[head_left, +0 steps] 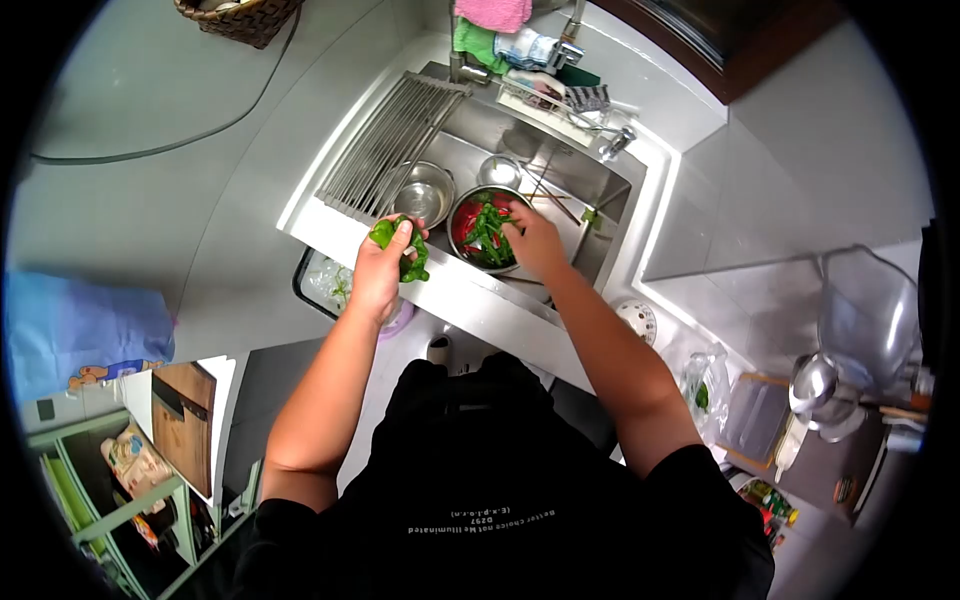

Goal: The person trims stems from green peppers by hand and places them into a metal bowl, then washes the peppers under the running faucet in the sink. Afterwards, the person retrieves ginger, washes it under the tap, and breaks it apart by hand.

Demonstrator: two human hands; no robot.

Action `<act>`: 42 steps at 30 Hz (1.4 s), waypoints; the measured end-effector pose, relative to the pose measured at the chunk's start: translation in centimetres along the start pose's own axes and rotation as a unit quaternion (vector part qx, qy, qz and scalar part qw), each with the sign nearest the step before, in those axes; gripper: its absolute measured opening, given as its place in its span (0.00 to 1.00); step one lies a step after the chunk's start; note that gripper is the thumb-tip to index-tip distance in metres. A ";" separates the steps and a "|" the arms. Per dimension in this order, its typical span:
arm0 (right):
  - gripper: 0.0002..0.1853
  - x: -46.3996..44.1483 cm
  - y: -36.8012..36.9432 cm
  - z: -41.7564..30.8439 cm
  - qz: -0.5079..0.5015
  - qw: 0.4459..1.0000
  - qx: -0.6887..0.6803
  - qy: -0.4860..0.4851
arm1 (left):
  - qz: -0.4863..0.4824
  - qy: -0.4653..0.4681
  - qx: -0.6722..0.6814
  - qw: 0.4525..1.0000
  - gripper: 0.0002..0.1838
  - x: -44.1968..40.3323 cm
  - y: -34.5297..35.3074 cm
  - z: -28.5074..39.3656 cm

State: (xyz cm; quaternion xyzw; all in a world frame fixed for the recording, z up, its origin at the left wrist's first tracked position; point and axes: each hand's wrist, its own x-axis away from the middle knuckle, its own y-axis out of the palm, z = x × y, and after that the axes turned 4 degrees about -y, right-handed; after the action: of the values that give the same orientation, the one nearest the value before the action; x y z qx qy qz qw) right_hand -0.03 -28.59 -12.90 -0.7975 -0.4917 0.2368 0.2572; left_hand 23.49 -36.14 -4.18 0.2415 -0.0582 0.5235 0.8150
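Several glossy green peppers (413,265) are bunched in my left hand (380,268), its fingers closed round them above the sink's front edge. My right hand (537,243) reaches over the right side of a metal bowl (455,250) in the sink. Inside that bowl lie green pepper pieces (489,232) and red ones (466,222). The right fingers are curled against the green pieces, and what lies between the fingertips is hidden.
A round metal pot (424,192) and a small metal bowl (499,171) stand in the sink beyond. A roll-up drying rack (385,140) covers the sink's left part. The faucet (617,142) is at back right. A bin (327,283) hangs below my left hand.
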 end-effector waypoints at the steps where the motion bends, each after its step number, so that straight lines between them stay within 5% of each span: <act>1: 0.20 0.4 0.0 -1.5 -0.044 0.997 -0.065 -0.008 | 0.012 -0.007 0.008 1.000 0.12 0.1 0.3 -0.3; 5: 0.17 2.7 2.2 -6.5 -0.139 0.933 -0.332 0.002 | 0.024 -0.019 0.036 0.999 0.11 0.1 1.2 -2.0; 10: 0.15 3.8 1.9 -8.9 -0.231 0.911 -0.343 0.017 | 0.044 -0.019 0.068 0.997 0.12 0.9 1.4 -3.0; 14: 0.15 2.1 2.3 -3.8 -0.181 0.941 -0.279 -0.058 | 0.066 -0.030 0.078 0.994 0.14 2.0 0.3 -2.6; 16: 0.13 0.1 1.8 0.7 -0.087 0.984 -0.153 0.026 | 0.077 -0.049 0.074 0.993 0.14 1.6 -0.1 -2.6; 18: 0.11 -1.0 2.1 6.5 -0.098 0.991 0.053 0.069 | 0.072 -0.072 0.048 0.994 0.13 0.5 -0.7 -3.0; 21: 0.09 -1.7 3.6 10.4 -0.065 0.983 0.150 -0.080 | 0.074 -0.094 0.040 0.992 0.12 -2.1 -0.4 -3.9; 28: 0.11 -6.1 9.5 13.9 -0.344 0.863 0.370 -0.009 | 0.068 -0.151 0.059 0.984 0.10 -6.2 -0.4 -6.8; 31: 0.11 -6.2 10.9 15.5 -0.343 0.857 0.385 -0.009 | 0.073 -0.172 0.059 0.981 0.10 -6.7 -0.2 -6.7; 35: 0.10 -6.6 9.5 15.5 -0.309 0.878 0.361 0.057 | 0.079 -0.164 0.077 0.980 0.10 -8.4 -0.2 -6.8; 38: 0.07 -5.7 6.6 13.6 -0.127 0.952 0.275 0.045 | 0.083 -0.171 0.093 0.977 0.10 -10.2 0.4 -6.9; 42: 0.06 -3.7 7.8 13.3 -0.193 0.977 0.020 0.086 | 0.064 -0.191 0.082 0.976 0.09 -13.0 0.6 -8.4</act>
State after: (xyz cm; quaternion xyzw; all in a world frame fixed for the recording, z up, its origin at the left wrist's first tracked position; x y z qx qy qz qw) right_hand -4.73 -32.57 -27.52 -0.6998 -0.6071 0.1229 0.3558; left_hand 15.86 -42.82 -15.80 0.3984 -0.1849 0.5222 0.7310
